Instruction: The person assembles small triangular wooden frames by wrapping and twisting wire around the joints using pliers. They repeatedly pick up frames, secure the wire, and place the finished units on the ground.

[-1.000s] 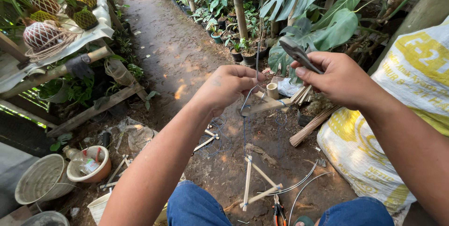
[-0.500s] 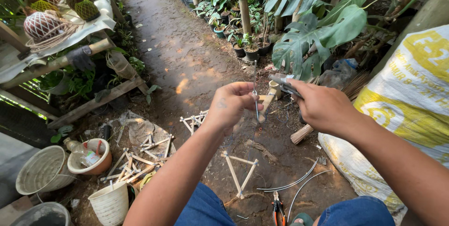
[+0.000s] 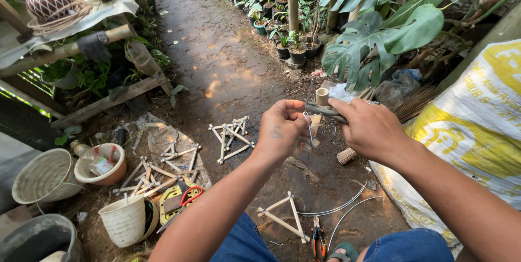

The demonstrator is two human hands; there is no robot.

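The fingers (image 3: 293,111) of the left hand (image 3: 282,129) are curled together and pinch the top of a thin wire (image 3: 310,132) that hangs down just right of the knuckles, in the gap between the two hands. The right hand (image 3: 372,129) sits just right of it, its fingers (image 3: 350,109) closed around the handle of a dark pair of pliers (image 3: 324,111) whose tip points left and meets the wire at the left thumb; I cannot tell whether the tip grips the wire or only touches it. Both hands hover above the dirt ground. On the far left stand a grey basin (image 3: 46,175), a terracotta bowl (image 3: 103,163) and a white cup (image 3: 127,219), with a heap of bamboo-stick frames (image 3: 157,170) just right of them. Another frame cluster (image 3: 230,134) lies left of the left hand, and a single stick triangle (image 3: 285,216) lies near, below the hands, beside curved wires (image 3: 342,208) and orange-handled cutters (image 3: 317,237). On the right a yellow and white sack (image 3: 477,126) leans near the right forearm.
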